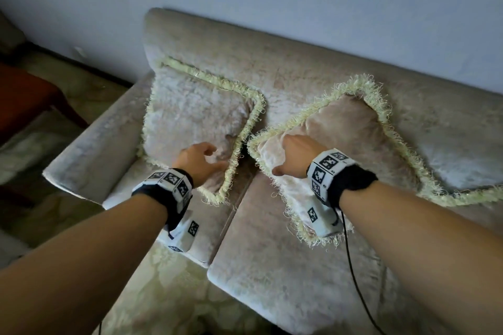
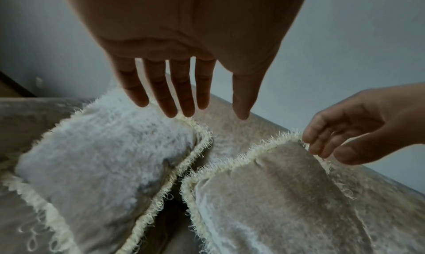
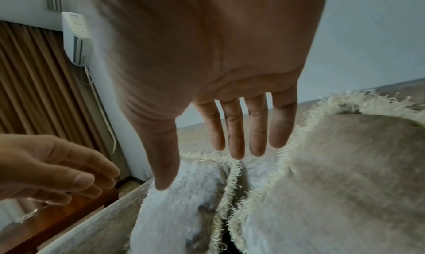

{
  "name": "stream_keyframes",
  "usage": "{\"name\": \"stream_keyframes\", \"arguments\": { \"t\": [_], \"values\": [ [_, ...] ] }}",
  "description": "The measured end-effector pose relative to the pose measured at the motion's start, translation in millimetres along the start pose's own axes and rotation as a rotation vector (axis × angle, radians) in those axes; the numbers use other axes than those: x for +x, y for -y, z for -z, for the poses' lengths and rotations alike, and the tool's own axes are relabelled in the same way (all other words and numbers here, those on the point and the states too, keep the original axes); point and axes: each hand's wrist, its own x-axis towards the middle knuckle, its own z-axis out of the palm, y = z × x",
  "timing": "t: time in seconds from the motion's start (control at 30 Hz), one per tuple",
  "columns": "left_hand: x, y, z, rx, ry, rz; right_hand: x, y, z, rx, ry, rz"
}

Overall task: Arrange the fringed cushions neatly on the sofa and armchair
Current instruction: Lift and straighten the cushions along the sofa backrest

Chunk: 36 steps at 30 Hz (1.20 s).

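Observation:
Two beige cushions with pale yellow fringe lean on the beige sofa (image 1: pixel 294 275). The left cushion (image 1: pixel 196 119) stands against the backrest beside the armrest (image 1: pixel 92 149). The right cushion (image 1: pixel 351 144) lies tilted, its lower corner out on the seat. My left hand (image 1: pixel 204 159) hovers open at the left cushion's lower right part; its fingers (image 2: pixel 170 103) are straight and spread. My right hand (image 1: pixel 292 155) rests open on the right cushion's left side near the fringe (image 2: pixel 276 141). Its fingers (image 3: pixel 236 136) are straight, and neither hand holds anything.
A dark wooden table (image 1: pixel 24 100) stands left of the armrest. Patterned carpet (image 1: pixel 163 296) lies before the sofa. A brown curtain (image 3: pixel 34 87) and a white wall unit (image 3: pixel 77 38) are off to the left. A black cable (image 1: pixel 351 261) hangs from my right wrist.

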Motion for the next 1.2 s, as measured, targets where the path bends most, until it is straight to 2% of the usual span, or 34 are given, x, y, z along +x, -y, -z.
{"name": "stream_keyframes", "arguments": {
  "t": [0.1, 0.27, 0.37, 0.53, 0.73, 1.0, 1.2],
  "values": [
    [-25.5, 37.6, 41.2, 0.051, -0.016, -0.022, -11.5, 55.3, -6.6, -0.004, 0.008, -0.026],
    [-67.8, 101.8, 109.3, 0.143, 0.001, -0.057, -55.0, 149.0, -6.3, 0.007, -0.070, 0.002],
    [-82.4, 132.5, 147.9, 0.145, -0.041, -0.056, -65.0, 198.8, -0.4, 0.002, -0.098, 0.047],
    [-91.5, 165.5, 190.1, 0.133, -0.072, -0.040, -68.1, 257.5, 13.3, -0.075, -0.142, 0.120],
    [-72.8, 171.9, 227.3, 0.203, -0.081, -0.064, -38.1, 276.3, 33.6, -0.061, -0.155, 0.097],
    [-1.0, 164.0, 261.1, 0.294, -0.055, -0.084, 37.7, 277.5, 56.1, -0.046, -0.157, 0.072],
    [47.1, 158.6, 273.9, 0.271, -0.028, -0.108, 64.5, 272.0, 73.9, -0.057, -0.145, 0.043]
  ]
}}
